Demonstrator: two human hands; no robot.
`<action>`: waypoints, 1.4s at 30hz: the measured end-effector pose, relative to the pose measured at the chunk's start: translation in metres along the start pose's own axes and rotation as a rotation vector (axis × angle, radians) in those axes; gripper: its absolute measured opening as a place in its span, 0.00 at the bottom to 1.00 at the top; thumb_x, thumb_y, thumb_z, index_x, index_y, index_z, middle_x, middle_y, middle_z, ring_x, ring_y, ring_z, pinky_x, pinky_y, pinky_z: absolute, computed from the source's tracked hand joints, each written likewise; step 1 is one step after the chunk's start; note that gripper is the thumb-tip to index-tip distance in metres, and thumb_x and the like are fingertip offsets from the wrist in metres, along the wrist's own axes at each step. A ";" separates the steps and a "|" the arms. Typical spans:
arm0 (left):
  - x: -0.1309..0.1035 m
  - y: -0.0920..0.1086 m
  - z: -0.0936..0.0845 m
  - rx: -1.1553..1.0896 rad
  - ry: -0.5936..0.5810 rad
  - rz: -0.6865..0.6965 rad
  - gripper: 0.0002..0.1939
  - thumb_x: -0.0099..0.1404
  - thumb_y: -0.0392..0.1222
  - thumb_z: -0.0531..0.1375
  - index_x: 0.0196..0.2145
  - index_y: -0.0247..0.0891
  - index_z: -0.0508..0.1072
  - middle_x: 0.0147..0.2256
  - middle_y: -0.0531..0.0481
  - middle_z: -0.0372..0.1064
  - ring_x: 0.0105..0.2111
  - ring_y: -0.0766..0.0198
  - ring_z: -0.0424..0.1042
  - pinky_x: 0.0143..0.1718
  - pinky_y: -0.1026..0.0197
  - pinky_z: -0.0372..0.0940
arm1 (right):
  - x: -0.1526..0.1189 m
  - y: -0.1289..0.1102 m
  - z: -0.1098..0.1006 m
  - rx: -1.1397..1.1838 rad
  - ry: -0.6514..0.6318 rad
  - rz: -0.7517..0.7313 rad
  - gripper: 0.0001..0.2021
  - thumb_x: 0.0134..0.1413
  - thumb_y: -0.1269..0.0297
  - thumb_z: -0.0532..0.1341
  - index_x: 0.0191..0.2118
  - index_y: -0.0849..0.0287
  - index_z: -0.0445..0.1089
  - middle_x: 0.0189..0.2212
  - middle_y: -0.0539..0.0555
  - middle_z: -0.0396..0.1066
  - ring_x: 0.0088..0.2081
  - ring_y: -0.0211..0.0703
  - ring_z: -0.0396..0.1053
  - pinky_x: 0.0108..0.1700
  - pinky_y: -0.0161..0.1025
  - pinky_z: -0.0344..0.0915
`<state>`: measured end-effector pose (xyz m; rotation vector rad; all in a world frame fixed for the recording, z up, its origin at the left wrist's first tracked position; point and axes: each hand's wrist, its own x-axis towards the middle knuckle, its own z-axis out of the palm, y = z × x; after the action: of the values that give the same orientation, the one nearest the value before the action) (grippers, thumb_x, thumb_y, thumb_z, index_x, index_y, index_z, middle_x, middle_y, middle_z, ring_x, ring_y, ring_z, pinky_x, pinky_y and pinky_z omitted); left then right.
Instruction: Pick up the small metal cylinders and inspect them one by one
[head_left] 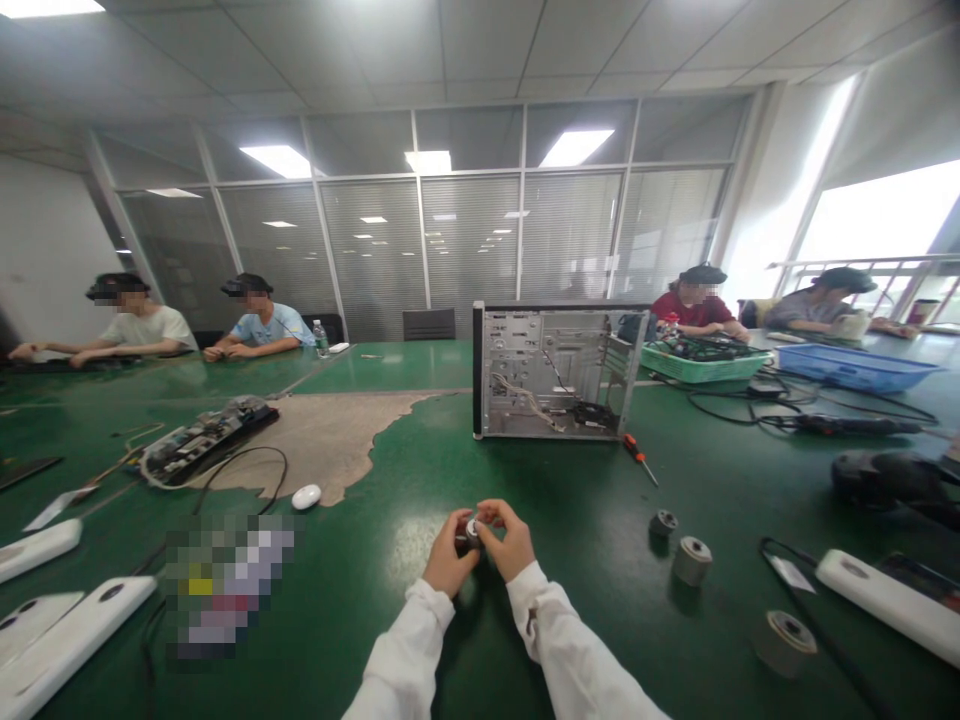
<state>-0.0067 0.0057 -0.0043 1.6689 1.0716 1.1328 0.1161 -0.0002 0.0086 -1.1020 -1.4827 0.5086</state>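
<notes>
Just above the green tabletop, in front of me, my left hand (448,560) and my right hand (510,540) meet around a small round metal part (472,532). It is pale on its upper face with a darker centre, and fingers cover most of it. The fingers of both hands are closed on it from either side. To the right stand similar grey metal cylinders: a small one (664,522), a larger one (691,560) and another (785,642) nearer to me. A screwdriver (640,459) with a red and black handle lies beyond them.
An open computer case (555,372) stands ahead. Green (705,367) and blue (855,368) baskets, cables and a black power tool (862,426) lie to the right. Leftward are a circuit assembly (206,440), a white mouse (306,497) and white devices (82,640). Several people sit across the table.
</notes>
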 end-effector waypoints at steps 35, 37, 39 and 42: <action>-0.001 0.002 0.000 -0.013 0.042 -0.016 0.25 0.42 0.27 0.56 0.41 0.38 0.62 0.38 0.48 0.65 0.37 0.63 0.65 0.38 0.60 0.58 | -0.007 0.063 -0.062 -0.220 -0.259 -0.088 0.14 0.32 0.74 0.56 0.32 0.57 0.64 0.22 0.47 0.69 0.27 0.37 0.65 0.33 0.36 0.61; 0.000 0.002 0.000 -0.034 0.048 -0.030 0.25 0.42 0.25 0.54 0.41 0.38 0.62 0.37 0.48 0.65 0.37 0.63 0.65 0.38 0.61 0.58 | -0.007 0.062 -0.063 -0.205 -0.265 -0.068 0.15 0.31 0.75 0.56 0.32 0.56 0.65 0.22 0.46 0.69 0.27 0.37 0.64 0.33 0.36 0.60; 0.001 0.001 -0.001 -0.081 0.065 -0.053 0.26 0.41 0.24 0.52 0.40 0.38 0.61 0.35 0.49 0.64 0.36 0.64 0.65 0.36 0.62 0.59 | -0.005 0.062 -0.064 -0.149 -0.234 -0.013 0.16 0.30 0.76 0.55 0.32 0.56 0.65 0.23 0.47 0.69 0.27 0.37 0.64 0.33 0.36 0.60; 0.004 -0.002 -0.002 -0.190 0.106 -0.097 0.25 0.40 0.24 0.51 0.39 0.37 0.61 0.32 0.50 0.64 0.35 0.65 0.65 0.32 0.65 0.60 | 0.001 0.068 -0.068 0.068 -0.020 0.158 0.16 0.28 0.75 0.54 0.31 0.58 0.66 0.26 0.49 0.70 0.28 0.37 0.65 0.30 0.35 0.61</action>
<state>-0.0075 0.0106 -0.0042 1.4081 1.0643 1.2308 0.2030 0.0143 -0.0292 -1.1682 -1.3920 0.6771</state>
